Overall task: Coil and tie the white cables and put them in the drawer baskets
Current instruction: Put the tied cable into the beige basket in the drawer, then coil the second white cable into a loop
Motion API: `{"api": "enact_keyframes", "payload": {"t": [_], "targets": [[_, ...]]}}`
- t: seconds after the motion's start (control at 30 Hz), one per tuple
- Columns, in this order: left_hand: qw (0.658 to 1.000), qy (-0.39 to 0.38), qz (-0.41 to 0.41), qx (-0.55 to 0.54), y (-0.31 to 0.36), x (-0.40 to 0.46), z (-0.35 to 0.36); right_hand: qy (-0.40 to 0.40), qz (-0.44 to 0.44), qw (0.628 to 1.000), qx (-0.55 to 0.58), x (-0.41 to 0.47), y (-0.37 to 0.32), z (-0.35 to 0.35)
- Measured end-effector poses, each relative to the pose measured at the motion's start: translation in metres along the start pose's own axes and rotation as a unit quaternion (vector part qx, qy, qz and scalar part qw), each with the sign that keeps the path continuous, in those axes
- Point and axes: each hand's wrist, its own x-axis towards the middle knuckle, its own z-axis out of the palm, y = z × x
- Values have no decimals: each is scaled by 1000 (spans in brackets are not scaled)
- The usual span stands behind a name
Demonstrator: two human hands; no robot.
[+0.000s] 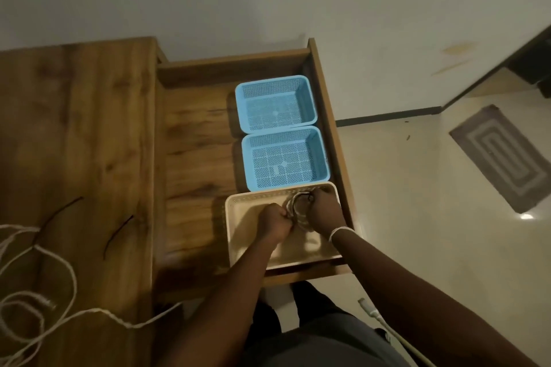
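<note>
Both hands down inside the beige basket point(238, 235) at the near end of the open drawer point(193, 140). Left hand point(275, 222) fisted, right hand point(323, 210) curled, both gripping a coiled cable point(298, 211) held between them (coil blurred, half hidden by knuckles; tie hard to make out). Beyond the hands, two blue baskets point(277, 107) in a row. Far to the left of the left hand, loose white cable point(68, 274) and two dark ties point(119, 232) on the counter point(74, 128), cable cut off at the edge.

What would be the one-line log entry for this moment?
step: placing coil | left hand: grips coil | right hand: grips coil | place: over beige basket | blue baskets: hold nothing
</note>
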Motion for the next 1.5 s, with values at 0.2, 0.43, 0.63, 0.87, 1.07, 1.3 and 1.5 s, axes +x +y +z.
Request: {"api": "enact_keyframes", "payload": {"t": [0.2,0.43,0.63,0.87,1.07,1.3,1.5], "targets": [[996,30,38,71,-5,0,0,-41,-30,993,-110,-12,-8,1],[998,14,55,29,-13,-24,-55,7,-129,955,-268,-20,-22,3],[985,59,85,-140,-24,-74,-144,11,-200,929,-312,-45,-119,-10],[934,273,73,-221,-116,-166,-245,-177,-469,832,-236,-118,-268,84],[887,394,-9,-239,-237,-238,-273,-241,-463,801,-294,-200,-260,196],[941,267,32,-206,-313,-259,-262,-147,-389,842,-345,-227,-255,241],[948,184,96,-242,-308,-262,-254,-290,-281,908,-116,-262,-296,235]]}}
